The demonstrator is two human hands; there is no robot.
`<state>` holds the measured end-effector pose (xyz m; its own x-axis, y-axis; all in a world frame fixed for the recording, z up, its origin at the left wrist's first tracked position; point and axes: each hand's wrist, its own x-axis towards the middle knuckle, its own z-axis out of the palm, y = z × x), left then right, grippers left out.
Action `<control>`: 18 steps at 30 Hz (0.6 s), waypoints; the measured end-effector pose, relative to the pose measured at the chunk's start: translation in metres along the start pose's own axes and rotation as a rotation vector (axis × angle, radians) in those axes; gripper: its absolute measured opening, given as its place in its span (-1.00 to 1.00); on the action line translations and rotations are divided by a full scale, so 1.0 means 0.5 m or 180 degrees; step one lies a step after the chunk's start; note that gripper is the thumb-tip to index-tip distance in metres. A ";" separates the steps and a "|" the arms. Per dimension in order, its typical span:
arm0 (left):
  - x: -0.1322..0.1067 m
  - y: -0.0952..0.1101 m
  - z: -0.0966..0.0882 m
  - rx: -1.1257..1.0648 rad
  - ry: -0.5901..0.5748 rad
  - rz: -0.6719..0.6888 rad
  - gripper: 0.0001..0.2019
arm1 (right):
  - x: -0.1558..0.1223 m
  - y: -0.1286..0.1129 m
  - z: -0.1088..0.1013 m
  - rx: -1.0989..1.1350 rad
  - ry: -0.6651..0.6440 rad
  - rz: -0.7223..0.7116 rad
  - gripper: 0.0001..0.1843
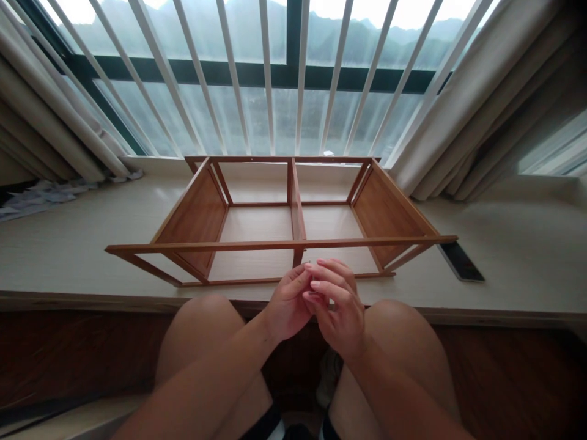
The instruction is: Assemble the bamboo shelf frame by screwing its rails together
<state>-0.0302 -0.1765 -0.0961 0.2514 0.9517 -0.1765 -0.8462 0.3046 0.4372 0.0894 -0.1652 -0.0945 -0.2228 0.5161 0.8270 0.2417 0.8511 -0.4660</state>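
My left hand (290, 300) and my right hand (338, 305) meet in front of me, just above the near edge of the wooden frame. Fingers of both hands are closed together at the tips. Whatever they pinch is too small or too hidden to make out. Beyond them stands a brown wooden frame (293, 245) with two solid side panels, a divider in the middle and open bays. Its front rail runs right behind my fingertips.
The frame stands on a pale window ledge (68, 244). A dark phone-like slab (461, 261) lies at its right end. Behind are white window bars (300, 79), with a left curtain (50, 98) and a right curtain (477, 91). My knees (408, 348) press close to the ledge's front edge.
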 end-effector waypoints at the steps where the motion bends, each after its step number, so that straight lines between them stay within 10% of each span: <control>1: 0.002 0.002 0.003 0.0092 -0.0070 0.0068 -0.85 | 0.002 0.001 0.000 -0.0065 0.0160 0.0066 -0.62; 18: 0.028 0.021 0.003 0.0174 -0.0240 0.0177 -0.85 | 0.026 0.018 0.008 -0.0216 -0.0069 0.0490 -0.81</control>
<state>-0.0349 -0.1596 -0.0927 0.2412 0.9668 -0.0847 -0.8335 0.2510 0.4923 0.0848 -0.1505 -0.0894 -0.1985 0.6425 0.7401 0.3376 0.7538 -0.5638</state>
